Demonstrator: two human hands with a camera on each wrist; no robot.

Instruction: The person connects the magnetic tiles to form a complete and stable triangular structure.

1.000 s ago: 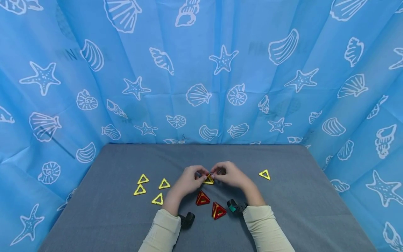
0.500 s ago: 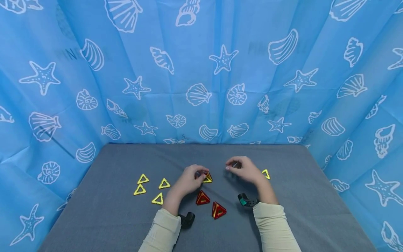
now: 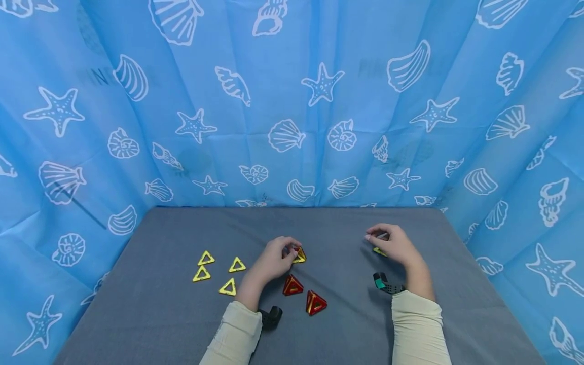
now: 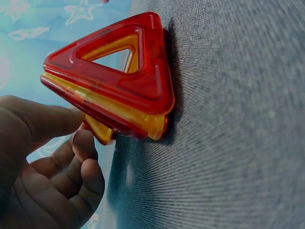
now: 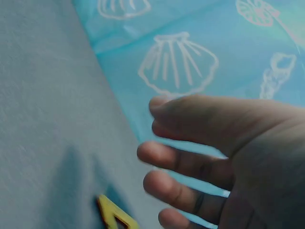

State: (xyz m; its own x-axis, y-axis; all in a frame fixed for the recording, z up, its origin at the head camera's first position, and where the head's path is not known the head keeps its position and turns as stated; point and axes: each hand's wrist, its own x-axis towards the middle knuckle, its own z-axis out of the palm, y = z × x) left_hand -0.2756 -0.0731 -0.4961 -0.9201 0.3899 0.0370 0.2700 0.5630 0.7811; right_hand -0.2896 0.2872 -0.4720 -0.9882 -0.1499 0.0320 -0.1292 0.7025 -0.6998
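My left hand (image 3: 275, 258) pinches a small pyramid of yellow and red triangular magnetic tiles (image 3: 299, 255) at the middle of the grey table. In the left wrist view, a red-and-yellow pyramid (image 4: 114, 71) fills the foreground, largely covering the piece at the fingertips (image 4: 86, 143). Over to the right, my right hand (image 3: 396, 244) hovers with relaxed fingers above a single yellow triangular tile (image 3: 379, 251), partly hidden under it. The right wrist view has that yellow tile (image 5: 114, 214) below the fingers, apart from them.
Two red-faced pyramids, one nearer the left hand (image 3: 292, 285) and another closer to me (image 3: 316, 303), stand on the grey table (image 3: 173, 324). Several yellow triangular tiles (image 3: 227, 287) lie flat at the left. A blue curtain with shells (image 3: 292, 101) rises behind the table's far edge.
My right hand has left the pyramid that the left hand holds and moved right to the single yellow tile. My left hand has stayed in place, still pinching the pyramid.
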